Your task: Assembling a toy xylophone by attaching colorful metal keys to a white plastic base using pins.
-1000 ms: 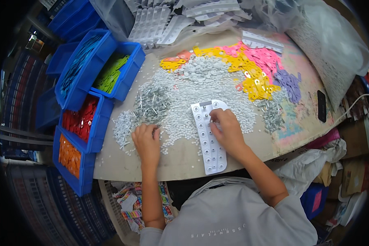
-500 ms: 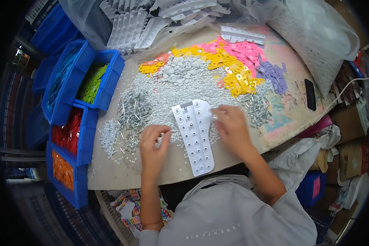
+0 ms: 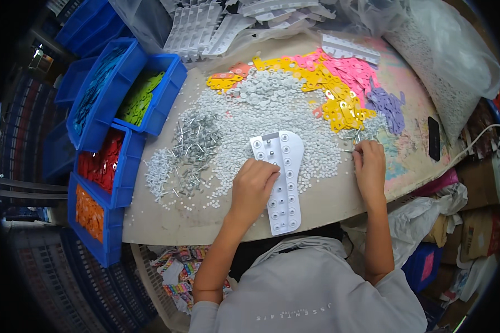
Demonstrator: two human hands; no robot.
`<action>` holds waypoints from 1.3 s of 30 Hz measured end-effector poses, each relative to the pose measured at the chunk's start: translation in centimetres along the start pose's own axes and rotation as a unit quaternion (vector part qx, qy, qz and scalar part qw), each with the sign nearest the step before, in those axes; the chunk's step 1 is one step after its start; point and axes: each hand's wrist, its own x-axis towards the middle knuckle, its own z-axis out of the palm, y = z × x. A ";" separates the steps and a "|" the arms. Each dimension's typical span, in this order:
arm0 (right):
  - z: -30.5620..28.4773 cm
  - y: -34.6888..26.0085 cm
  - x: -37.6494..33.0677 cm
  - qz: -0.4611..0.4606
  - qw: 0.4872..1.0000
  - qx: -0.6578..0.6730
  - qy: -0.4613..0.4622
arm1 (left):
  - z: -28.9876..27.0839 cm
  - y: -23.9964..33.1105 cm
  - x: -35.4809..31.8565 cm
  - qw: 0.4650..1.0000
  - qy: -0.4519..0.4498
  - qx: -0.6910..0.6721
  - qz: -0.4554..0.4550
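Observation:
A white fixture plate (image 3: 299,150), wider at its far end, lies on the table in front of me. Round white cap-like pieces line its two long sides, and small metal pins show down its middle. My left hand (image 3: 251,187) is over the plate's left side, thumb and fingers pinched at the middle row; whatever they hold is too small to make out. My right hand (image 3: 370,166) reaches to the right, its bent fingertips together at the near edge of a heap of silver rivet-like pins (image 3: 354,135). What it grips is hidden.
Small white round pieces (image 3: 244,122) cover the mid-table, with more silver pins (image 3: 194,141) to their left. Yellow (image 3: 347,111), pink (image 3: 355,72) and purple strips (image 3: 388,108) lie beyond. Blue bins (image 3: 116,180) line the left; a black phone-like object (image 3: 434,139) lies right.
My right hand has moved from the plate's right edge out to the right-hand pin heap. My left hand has come right, from beside the plate to over it. The whole view has shifted somewhat.

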 end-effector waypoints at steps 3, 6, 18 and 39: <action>0.1 -0.3 0.2 0.001 1.000 0.004 0.010 | 0.2 0.1 0.0 1.000 0.009 0.016 -0.001; -0.1 -0.7 0.2 0.013 0.999 0.029 0.003 | 0.1 0.3 -0.2 0.999 -0.002 0.043 0.003; -0.5 -7.8 -2.2 0.000 0.938 0.341 -0.065 | -7.1 -5.5 -2.6 0.948 0.083 0.273 -0.143; 3.0 -10.8 -3.6 -0.224 0.937 0.254 -0.083 | -6.2 -1.7 -3.2 0.943 0.192 -0.112 -0.248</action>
